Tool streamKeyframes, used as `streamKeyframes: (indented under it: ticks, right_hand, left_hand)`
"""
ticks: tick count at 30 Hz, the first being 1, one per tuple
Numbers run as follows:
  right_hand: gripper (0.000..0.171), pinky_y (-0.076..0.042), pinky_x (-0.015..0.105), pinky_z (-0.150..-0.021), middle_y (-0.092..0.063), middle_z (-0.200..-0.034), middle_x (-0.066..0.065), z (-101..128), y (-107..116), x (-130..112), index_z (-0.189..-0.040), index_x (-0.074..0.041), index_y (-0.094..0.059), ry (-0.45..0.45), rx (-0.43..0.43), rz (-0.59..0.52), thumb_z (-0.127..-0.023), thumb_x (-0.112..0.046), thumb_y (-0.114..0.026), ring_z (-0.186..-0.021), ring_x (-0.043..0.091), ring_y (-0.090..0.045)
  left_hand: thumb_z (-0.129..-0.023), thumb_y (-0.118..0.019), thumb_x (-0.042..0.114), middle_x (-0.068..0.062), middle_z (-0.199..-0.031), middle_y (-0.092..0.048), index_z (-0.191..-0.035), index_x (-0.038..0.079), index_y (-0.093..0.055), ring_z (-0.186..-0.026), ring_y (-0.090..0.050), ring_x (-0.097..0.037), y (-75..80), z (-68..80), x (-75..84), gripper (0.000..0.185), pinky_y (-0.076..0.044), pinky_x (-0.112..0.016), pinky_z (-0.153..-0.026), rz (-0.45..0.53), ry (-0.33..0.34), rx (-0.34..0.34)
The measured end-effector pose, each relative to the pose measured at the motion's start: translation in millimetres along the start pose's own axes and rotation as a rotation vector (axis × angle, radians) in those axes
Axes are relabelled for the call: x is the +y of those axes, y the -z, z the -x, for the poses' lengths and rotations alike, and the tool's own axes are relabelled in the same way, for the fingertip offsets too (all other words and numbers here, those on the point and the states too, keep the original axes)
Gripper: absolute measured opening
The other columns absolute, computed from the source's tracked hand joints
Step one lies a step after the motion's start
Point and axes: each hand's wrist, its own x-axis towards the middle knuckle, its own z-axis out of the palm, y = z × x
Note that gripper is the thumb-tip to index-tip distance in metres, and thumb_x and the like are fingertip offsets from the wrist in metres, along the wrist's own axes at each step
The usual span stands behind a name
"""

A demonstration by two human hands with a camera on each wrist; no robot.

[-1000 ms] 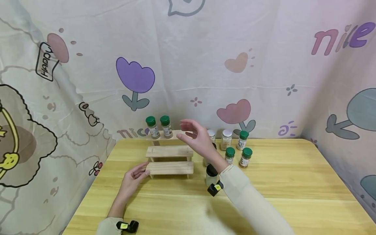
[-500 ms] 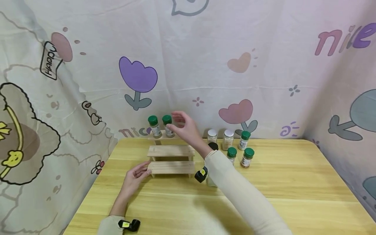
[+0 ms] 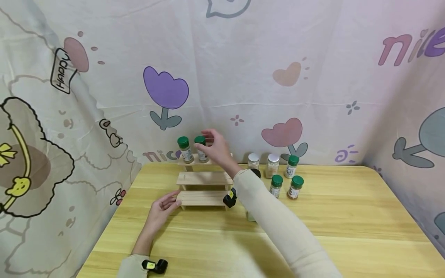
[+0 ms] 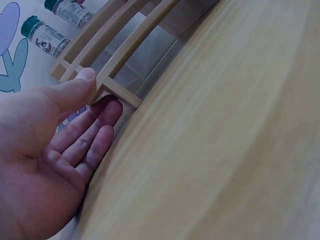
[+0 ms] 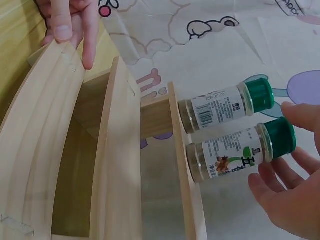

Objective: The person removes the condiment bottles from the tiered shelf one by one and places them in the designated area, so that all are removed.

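A three-step wooden rack stands on the table, with two green-capped spice jars upright on its top step: a left jar and a right jar. My right hand is at the right jar's green cap, thumb on one side and fingers on the other. In the right wrist view a narrow gap shows between thumb and cap. My left hand pinches the left end of the lowest step, thumb on top and fingers underneath.
Right of the rack stand more jars: two white-capped jars, several green-capped jars, and a black-capped jar partly hidden by the right sleeve. A patterned cloth hangs behind the table.
My right hand has moved left from beside the rack's top step to the right jar's cap. My left hand keeps its place on the rack; the whole view has shifted slightly.
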Motion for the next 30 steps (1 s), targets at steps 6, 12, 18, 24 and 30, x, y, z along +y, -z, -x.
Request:
streamKeyframes:
  ticks: [6,12,18,24,30]
  right_hand:
    - [0.053,-0.054,0.034,-0.099,-0.066,-0.126,0.013,-2,-4,2,-0.137,0.0,-0.059,-0.018,0.029,0.016,-0.091,-0.015,-0.08,-0.113,0.027,-0.064]
    - [0.04,-0.055,0.031,-0.095,-0.069,-0.118,0.011,-1,-2,6,-0.127,-0.003,-0.066,-0.008,0.046,-0.01,-0.092,-0.016,-0.08,-0.107,0.024,-0.066]
    - [0.034,-0.057,0.028,-0.091,-0.071,-0.112,0.01,2,3,9,-0.122,-0.003,-0.069,0.025,0.06,-0.027,-0.092,-0.016,-0.08,-0.103,0.021,-0.067]
    - [0.037,-0.057,0.026,-0.089,-0.071,-0.111,0.011,6,12,3,-0.122,-0.002,-0.069,0.048,0.045,-0.048,-0.091,-0.017,-0.081,-0.102,0.021,-0.068]
    - [0.036,-0.056,0.026,-0.092,-0.071,-0.113,0.01,16,24,-10,-0.123,-0.003,-0.069,0.105,0.017,-0.076,-0.091,-0.017,-0.081,-0.105,0.021,-0.068]
  left_hand:
    - [-0.099,-0.072,0.018,-0.022,-0.125,-0.069,-0.141,0.002,-0.061,-0.106,-0.067,-0.006,-1.4,-0.3,0.8,0.046,-0.056,-0.018,-0.086,-0.002,0.005,0.005]
    - [-0.099,-0.072,0.019,-0.022,-0.125,-0.068,-0.141,0.003,-0.061,-0.106,-0.067,-0.006,-2.9,-0.5,0.8,0.047,-0.056,-0.019,-0.085,-0.001,-0.001,0.002]
    - [-0.099,-0.072,0.018,-0.023,-0.126,-0.068,-0.141,0.002,-0.061,-0.107,-0.066,-0.007,-3.3,-0.7,0.6,0.046,-0.056,-0.019,-0.086,0.005,0.0,-0.002]
    - [-0.1,-0.071,0.018,-0.023,-0.128,-0.067,-0.141,0.003,-0.061,-0.107,-0.066,-0.006,-2.1,0.8,0.1,0.045,-0.056,-0.019,-0.086,0.009,-0.001,-0.003]
    - [-0.099,-0.071,0.019,-0.022,-0.13,-0.067,-0.143,0.005,-0.06,-0.108,-0.066,-0.006,0.6,0.9,-0.6,0.047,-0.056,-0.02,-0.086,0.015,0.012,-0.007]
